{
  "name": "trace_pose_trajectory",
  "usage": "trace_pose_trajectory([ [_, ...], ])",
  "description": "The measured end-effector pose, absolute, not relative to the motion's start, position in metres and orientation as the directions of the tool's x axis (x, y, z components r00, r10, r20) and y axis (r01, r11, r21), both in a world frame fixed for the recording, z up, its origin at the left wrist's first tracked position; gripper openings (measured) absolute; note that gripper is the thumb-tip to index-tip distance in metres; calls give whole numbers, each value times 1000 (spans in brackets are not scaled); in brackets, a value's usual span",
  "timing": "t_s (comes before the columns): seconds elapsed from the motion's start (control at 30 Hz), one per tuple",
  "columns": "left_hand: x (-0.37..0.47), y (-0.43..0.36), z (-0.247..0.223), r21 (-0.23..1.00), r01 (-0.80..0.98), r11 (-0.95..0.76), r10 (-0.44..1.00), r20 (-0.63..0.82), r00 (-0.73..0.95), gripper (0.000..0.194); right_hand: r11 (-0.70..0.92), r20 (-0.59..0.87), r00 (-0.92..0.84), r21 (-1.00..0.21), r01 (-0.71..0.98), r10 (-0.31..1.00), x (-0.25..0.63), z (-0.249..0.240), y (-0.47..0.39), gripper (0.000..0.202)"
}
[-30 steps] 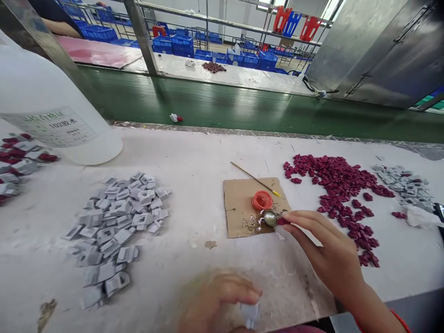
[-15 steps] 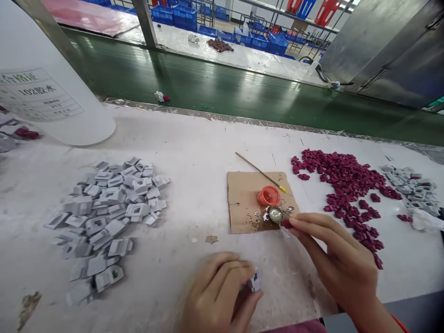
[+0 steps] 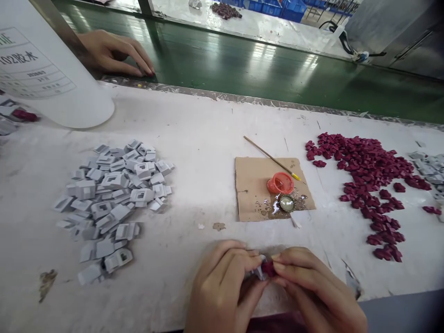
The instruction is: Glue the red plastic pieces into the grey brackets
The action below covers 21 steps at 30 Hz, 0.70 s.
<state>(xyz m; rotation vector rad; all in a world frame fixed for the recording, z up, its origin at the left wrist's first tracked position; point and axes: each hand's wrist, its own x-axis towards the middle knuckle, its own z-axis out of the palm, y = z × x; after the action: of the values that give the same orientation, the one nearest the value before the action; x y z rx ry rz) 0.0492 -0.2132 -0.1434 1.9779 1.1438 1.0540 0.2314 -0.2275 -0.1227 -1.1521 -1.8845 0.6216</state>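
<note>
My left hand (image 3: 222,286) pinches a small grey plastic piece (image 3: 259,273) at the near edge of the white table (image 3: 208,138). My right hand (image 3: 312,291) holds a small dark red piece (image 3: 268,268) against it, fingertips of both hands touching. A heap of grey pieces (image 3: 114,199) lies to the left. A spread of dark red pieces (image 3: 367,175) lies to the right. Between them sits a cardboard square (image 3: 256,185) with an orange cap (image 3: 280,183), a shiny bottle cap with liquid (image 3: 286,203) and a thin stick (image 3: 272,158).
A large white container (image 3: 45,69) with a label stands at the back left. Behind the table runs a green conveyor belt (image 3: 260,74); another person's hand (image 3: 114,53) rests on its edge. More grey pieces (image 3: 430,169) lie far right.
My right hand left the bottle cap on the cardboard and came down to my left hand with the red piece. Another person's hand appeared at the belt. The view tilted downward.
</note>
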Motion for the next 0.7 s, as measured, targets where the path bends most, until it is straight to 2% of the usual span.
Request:
trace_pose_trajectory([
  [0.4, 50, -213, -143, 811, 404, -422, 900, 321, 295, 19, 463, 325, -337, -713, 526, 884, 233, -121, -228, 25],
  [0.6, 48, -211, -143, 790, 415, -450, 880, 316, 354, 20, 531, 394, -358, -687, 497, 846, 223, -114, -220, 19],
  [0.7, 31, -204, -134, 762, 447, -468, 859, 274, 433, 19, 446, 378, -249, -638, 628, 892, 242, -113, -229, 25],
])
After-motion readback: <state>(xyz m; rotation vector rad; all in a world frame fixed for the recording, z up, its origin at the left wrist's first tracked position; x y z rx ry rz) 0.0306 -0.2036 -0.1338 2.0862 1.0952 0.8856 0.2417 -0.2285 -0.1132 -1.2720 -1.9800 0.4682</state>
